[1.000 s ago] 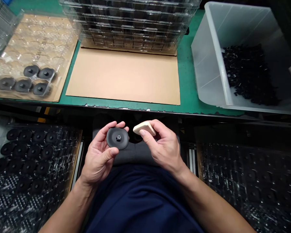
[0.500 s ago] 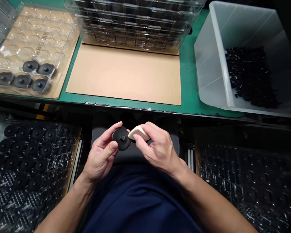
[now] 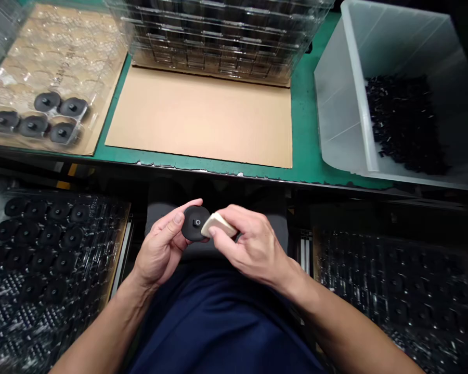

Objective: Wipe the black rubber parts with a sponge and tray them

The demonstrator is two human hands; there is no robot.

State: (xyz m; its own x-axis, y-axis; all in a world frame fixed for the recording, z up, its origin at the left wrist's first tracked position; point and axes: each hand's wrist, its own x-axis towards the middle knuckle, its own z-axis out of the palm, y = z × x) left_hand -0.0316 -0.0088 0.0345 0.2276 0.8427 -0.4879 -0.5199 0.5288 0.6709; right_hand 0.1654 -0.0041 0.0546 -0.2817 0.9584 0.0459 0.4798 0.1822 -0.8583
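Both hands work in the space between the chipped front edge (image 3: 171,166) of the green table (image 3: 303,130) and the person's body. On the table, a cardboard sheet (image 3: 203,119) lies between a clear tray (image 3: 83,44) and a plastic box (image 3: 337,98). The left hand (image 3: 158,252) holds a black disc (image 3: 191,223) at its left rim, the fingers partly behind it. The right hand (image 3: 255,244) pinches a pale pad (image 3: 215,225) between thumb and fingers; this pad overlaps the disc's right rim.
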